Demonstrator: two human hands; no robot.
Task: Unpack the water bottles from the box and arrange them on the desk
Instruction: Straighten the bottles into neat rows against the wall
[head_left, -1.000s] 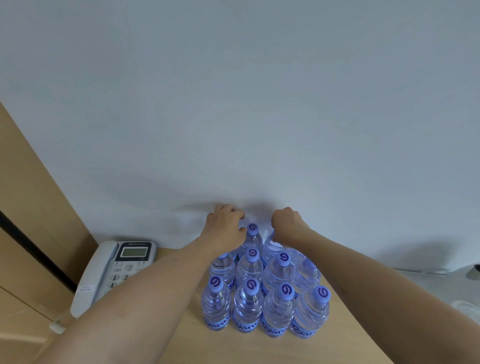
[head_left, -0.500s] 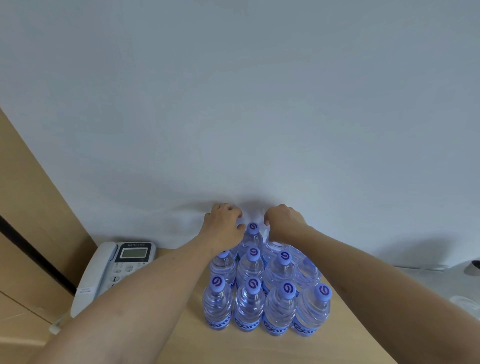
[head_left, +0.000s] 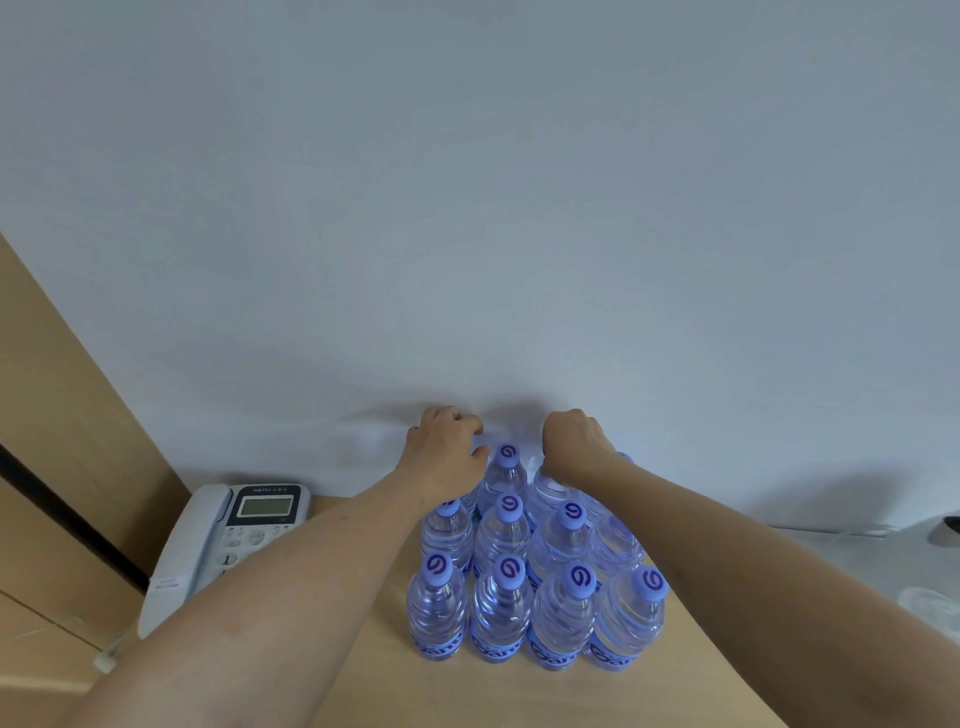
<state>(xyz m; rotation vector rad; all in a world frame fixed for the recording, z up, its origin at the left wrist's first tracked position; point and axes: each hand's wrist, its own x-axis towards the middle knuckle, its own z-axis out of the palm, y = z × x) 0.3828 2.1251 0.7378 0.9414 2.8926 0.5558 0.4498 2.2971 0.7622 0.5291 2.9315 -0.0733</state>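
Several clear water bottles with blue caps stand upright in tight rows on the wooden desk (head_left: 363, 691); the front row (head_left: 535, 613) is nearest me. My left hand (head_left: 447, 452) is curled over the top of the back-left bottle, which it mostly hides. My right hand (head_left: 574, 441) is closed over the top of a back-row bottle (head_left: 550, 488), of which only the shoulder shows. Between the hands stands a back-row bottle (head_left: 506, 470) with its cap uncovered. The box is out of view.
A white desk phone (head_left: 228, 535) lies left of the bottles against the white wall (head_left: 467, 208). A wooden panel (head_left: 62, 441) rises at the far left. At the right edge sit a white surface and a pale round object (head_left: 930, 603).
Both hands stay over the tops of the back-row bottles. The right hand shifted slightly left and then back; the bottles have not visibly moved.
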